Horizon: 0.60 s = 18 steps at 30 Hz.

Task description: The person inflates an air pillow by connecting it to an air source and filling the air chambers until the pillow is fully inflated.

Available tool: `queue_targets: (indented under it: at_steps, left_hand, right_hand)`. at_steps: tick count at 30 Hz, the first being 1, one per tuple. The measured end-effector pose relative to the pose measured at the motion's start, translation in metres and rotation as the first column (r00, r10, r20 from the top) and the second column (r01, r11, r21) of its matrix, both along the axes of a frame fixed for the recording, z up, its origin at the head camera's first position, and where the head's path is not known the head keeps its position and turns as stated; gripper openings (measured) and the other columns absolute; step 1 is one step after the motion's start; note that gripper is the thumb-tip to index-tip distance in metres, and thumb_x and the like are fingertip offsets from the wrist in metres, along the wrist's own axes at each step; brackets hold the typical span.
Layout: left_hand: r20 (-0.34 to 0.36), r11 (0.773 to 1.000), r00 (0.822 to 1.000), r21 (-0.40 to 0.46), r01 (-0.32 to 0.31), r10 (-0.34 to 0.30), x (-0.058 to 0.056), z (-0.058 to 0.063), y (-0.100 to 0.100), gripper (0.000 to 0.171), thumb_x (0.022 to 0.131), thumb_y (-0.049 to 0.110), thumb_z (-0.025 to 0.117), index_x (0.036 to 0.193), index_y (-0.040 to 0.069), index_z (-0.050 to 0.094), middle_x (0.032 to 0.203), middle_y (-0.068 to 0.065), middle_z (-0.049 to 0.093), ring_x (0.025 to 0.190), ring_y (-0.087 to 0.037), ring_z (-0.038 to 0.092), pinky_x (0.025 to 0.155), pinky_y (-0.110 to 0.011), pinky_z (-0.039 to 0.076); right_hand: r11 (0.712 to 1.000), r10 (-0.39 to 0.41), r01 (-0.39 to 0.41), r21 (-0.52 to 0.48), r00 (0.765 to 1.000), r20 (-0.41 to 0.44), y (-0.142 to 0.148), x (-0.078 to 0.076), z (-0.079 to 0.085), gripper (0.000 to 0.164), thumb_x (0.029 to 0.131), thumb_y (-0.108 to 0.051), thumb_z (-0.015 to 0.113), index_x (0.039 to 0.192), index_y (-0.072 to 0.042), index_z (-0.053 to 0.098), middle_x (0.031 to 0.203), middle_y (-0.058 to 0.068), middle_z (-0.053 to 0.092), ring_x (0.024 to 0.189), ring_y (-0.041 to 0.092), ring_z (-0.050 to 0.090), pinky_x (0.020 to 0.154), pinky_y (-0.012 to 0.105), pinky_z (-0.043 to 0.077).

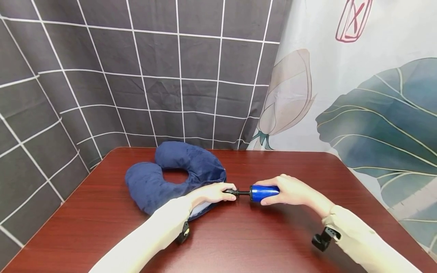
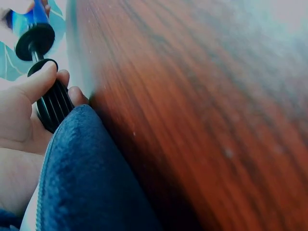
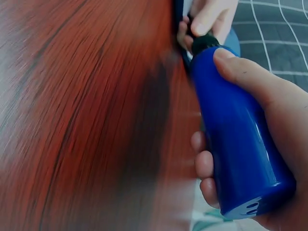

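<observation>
A blue hand pump (image 1: pixel 262 193) is stretched between my two hands above the table, with a thin black rod showing between its blue body and its black end. My right hand (image 1: pixel 293 189) grips the blue body; in the right wrist view the thumb lies along one side and fingertips show on the other. With thumb and fingers, my left hand (image 1: pixel 212 192) holds the ribbed black handle (image 2: pixel 54 103). Beneath and beside the left hand lies a navy plush neck pillow (image 1: pixel 201 161), its zipped edge partly open on something whitish. The left hand and forearm hide part of it.
The reddish-brown wooden table (image 1: pixel 239 242) runs under both forearms. Behind it hangs a dark grey curtain (image 1: pixel 153 53) with white grid lines, and a pale curtain (image 1: pixel 321 125) with leaf and flower prints on the right. A small black device (image 1: pixel 326 238) sits at each wrist.
</observation>
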<state>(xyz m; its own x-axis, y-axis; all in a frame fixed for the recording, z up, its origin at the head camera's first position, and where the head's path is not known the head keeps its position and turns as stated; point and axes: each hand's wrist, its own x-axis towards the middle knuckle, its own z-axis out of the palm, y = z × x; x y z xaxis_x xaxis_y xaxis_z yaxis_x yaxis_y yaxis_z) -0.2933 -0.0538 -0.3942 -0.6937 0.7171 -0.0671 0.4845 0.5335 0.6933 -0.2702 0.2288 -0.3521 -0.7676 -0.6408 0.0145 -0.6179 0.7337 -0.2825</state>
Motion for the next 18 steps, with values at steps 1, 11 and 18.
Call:
queue_targets:
  at_steps: [1, 11, 18]
  left_hand:
    - [0.0, 1.0, 1.0, -0.001, -0.001, 0.001, 0.0, 0.0, 0.0, 0.015, 0.096, 0.02, 0.061, 0.102, 0.007, 0.062, 0.073, 0.008, 0.049, 0.068, -0.001, 0.046, 0.067, -0.015, 0.036]
    - [-0.023, 1.0, 1.0, -0.009, 0.0, 0.0, 0.002, -0.001, -0.001, 0.016, 0.096, 0.023, 0.061, 0.104, 0.01, 0.064, 0.076, 0.007, 0.052, 0.072, -0.002, 0.046, 0.071, -0.017, 0.036]
    - [0.056, 0.999, 0.998, 0.042, -0.003, 0.001, 0.002, 0.002, -0.001, 0.015, 0.096, 0.019, 0.061, 0.102, 0.006, 0.063, 0.073, 0.007, 0.049, 0.069, -0.003, 0.046, 0.068, -0.016, 0.036]
  right_hand:
    - [1.0, 0.001, -0.001, -0.001, 1.0, -0.008, -0.005, -0.001, -0.002, 0.056, 0.082, -0.058, 0.072, 0.131, -0.032, 0.063, 0.114, -0.007, 0.072, 0.094, 0.01, 0.065, 0.074, 0.029, 0.052]
    - [0.999, -0.007, 0.011, 0.044, 0.996, -0.088, -0.031, 0.001, -0.009, 0.056, 0.08, -0.059, 0.072, 0.13, -0.036, 0.062, 0.106, -0.009, 0.073, 0.081, 0.007, 0.061, 0.066, 0.027, 0.047]
    - [0.997, -0.02, 0.026, 0.072, 0.996, -0.083, -0.021, 0.003, -0.003, 0.059, 0.079, -0.061, 0.072, 0.132, -0.037, 0.06, 0.104, -0.007, 0.073, 0.082, 0.007, 0.062, 0.066, 0.027, 0.046]
